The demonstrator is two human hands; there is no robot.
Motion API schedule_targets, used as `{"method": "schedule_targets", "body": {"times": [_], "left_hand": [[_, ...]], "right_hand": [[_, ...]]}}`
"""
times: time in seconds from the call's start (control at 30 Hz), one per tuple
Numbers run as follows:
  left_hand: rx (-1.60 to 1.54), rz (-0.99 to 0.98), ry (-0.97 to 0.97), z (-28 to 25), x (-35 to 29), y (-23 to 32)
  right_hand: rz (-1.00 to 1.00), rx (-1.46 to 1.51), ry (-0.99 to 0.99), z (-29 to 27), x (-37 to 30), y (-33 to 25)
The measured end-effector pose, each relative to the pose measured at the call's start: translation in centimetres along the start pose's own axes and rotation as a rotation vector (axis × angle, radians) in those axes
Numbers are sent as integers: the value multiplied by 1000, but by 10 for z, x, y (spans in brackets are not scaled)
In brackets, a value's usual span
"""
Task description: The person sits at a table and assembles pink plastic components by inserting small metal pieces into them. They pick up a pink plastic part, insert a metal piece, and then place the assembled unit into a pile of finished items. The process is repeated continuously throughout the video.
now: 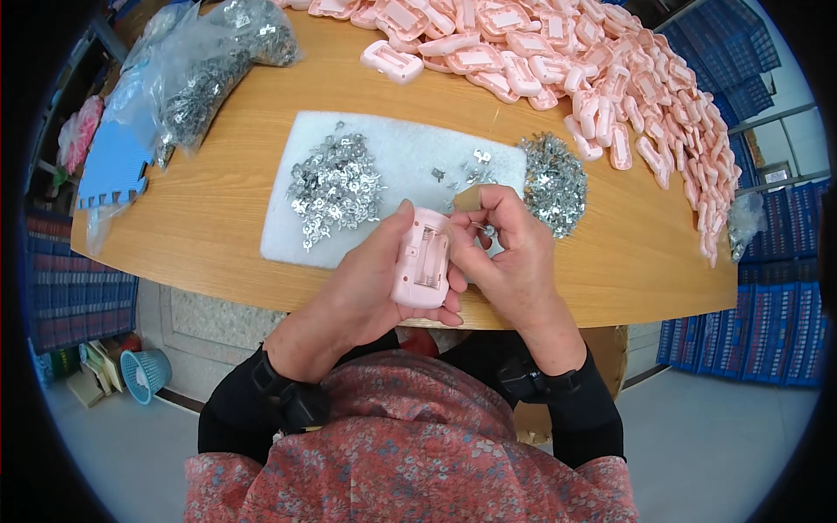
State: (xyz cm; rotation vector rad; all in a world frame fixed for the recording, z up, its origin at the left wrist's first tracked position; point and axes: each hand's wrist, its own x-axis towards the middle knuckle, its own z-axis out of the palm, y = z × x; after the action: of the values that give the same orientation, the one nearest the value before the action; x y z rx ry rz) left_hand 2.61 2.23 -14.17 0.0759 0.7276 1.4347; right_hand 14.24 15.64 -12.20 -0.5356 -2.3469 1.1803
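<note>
My left hand (373, 258) is wrapped round a pale pink plastic casing (406, 277), held upright just over the table's near edge. An open battery compartment in the casing faces up, with metal springs visible inside. At the casing's upper right, my right hand (523, 266) has its thumb and fingers pinched together. A small silver metal piece (488, 230) shows between those fingers, partly hidden. A tan wrap (468, 200) covers one right fingertip. Behind both hands lies a white foam sheet (292, 228) bearing a heap of small metal contact clips (336, 187) and a few scattered ones.
Another heap of shiny metal parts (555, 185) sits right of the foam. Many pink casings (610, 83) cover the table's far right. Clear bags of metal parts (200, 96) and a blue foam mat (113, 161) lie at left. Blue crates (745, 327) stand beyond the table (628, 270).
</note>
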Motion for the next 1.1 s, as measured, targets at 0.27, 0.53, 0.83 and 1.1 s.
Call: {"method": "schedule_targets", "body": {"times": [0.27, 0.53, 0.83, 1.1], "left_hand": [[9, -1, 29, 0, 6, -6], [35, -8, 73, 0, 7, -4], [204, 22, -38, 9, 1, -3], [889, 402, 85, 3, 2, -7]], "right_hand": [[-265, -232, 17, 1, -4, 4], [-59, -109, 71, -9, -15, 10], [499, 665, -167, -25, -12, 6], [528, 689, -193, -26, -16, 14]]}}
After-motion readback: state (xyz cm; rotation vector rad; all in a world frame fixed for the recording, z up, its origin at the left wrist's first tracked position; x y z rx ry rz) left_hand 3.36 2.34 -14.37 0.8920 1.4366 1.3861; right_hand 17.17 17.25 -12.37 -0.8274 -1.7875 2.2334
